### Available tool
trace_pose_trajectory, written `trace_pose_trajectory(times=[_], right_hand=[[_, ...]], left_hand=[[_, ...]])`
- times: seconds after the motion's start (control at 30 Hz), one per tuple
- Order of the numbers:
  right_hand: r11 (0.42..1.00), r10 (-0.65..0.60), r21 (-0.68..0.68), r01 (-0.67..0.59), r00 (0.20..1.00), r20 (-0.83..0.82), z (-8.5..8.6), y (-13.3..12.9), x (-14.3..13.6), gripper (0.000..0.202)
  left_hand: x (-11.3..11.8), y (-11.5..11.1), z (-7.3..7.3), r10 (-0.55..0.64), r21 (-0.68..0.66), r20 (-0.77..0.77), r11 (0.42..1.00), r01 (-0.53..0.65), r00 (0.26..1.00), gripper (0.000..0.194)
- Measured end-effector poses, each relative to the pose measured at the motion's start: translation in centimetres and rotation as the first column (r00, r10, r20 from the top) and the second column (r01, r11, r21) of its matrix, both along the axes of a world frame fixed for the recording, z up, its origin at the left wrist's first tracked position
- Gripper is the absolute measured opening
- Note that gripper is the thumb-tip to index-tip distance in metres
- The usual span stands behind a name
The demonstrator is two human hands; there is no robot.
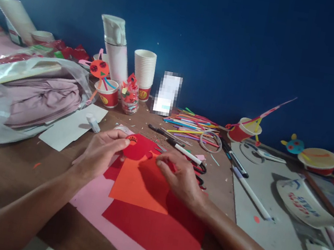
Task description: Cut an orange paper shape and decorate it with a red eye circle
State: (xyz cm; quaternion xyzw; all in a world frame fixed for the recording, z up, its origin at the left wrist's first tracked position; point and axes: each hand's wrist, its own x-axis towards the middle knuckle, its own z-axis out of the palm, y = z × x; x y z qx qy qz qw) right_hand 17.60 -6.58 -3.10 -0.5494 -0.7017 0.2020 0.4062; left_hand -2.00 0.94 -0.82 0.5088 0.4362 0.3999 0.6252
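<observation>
Between thumb and fingers, my left hand (98, 152) grips a red paper circle (135, 153). A small orange piece with black lash-like strokes (133, 140) lies on the circle, beside my thumb. To its right, my right hand (179, 174) hovers over the orange paper with fingers curled and thumb near the index finger; anything pinched there is too small to make out. Beneath the hands lie an orange sheet (140, 189), a dark red sheet (167, 238) and a pink sheet (96, 205). Scissors with black handles (200, 182) are partly hidden behind my right hand.
Colored pipe cleaners (189, 122), a black pen (165, 133) and a white marker (186, 151) lie beyond the hands. Stacked paper cups (144, 68) and a white bottle (115, 59) stand behind. A plastic bag (30, 98) lies left; a grey board (258, 191) holds markers.
</observation>
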Motion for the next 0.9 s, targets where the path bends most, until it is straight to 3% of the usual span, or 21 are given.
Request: trace_pose_trajectory(times=[0.13,0.27,0.5,0.77,0.9], right_hand=[[0.994,0.109,-0.048,-0.101,0.969,0.223,-1.3,0.8,-1.1,0.013],[0.990,0.140,-0.047,-0.132,0.906,0.400,-1.2,0.9,-3.0,0.014],[0.987,0.155,-0.040,-0.157,0.844,0.513,-1.3,0.1,-4.8,0.010],[0.977,0.184,-0.187,-0.105,0.859,0.479,-0.8,0.2,-4.5,0.005],[0.943,0.250,-0.286,-0.167,0.925,0.285,0.1,-0.5,-2.3,0.007]], left_hand=[[-0.5,1.0,-0.1,0.105,0.029,0.039,0.994,-0.106,0.994,0.017],[-0.5,0.6,0.1,0.091,0.010,0.004,0.996,-0.091,0.996,0.018],[-1.7,-1.1,0.5,0.016,0.009,-0.119,1.000,-0.015,0.993,0.020],[-1.8,-2.3,-0.4,-0.090,-0.092,-0.235,0.993,0.070,0.968,0.026],[-1.8,-2.5,-0.7,-0.100,-0.076,-0.274,0.994,0.082,0.956,0.023]])
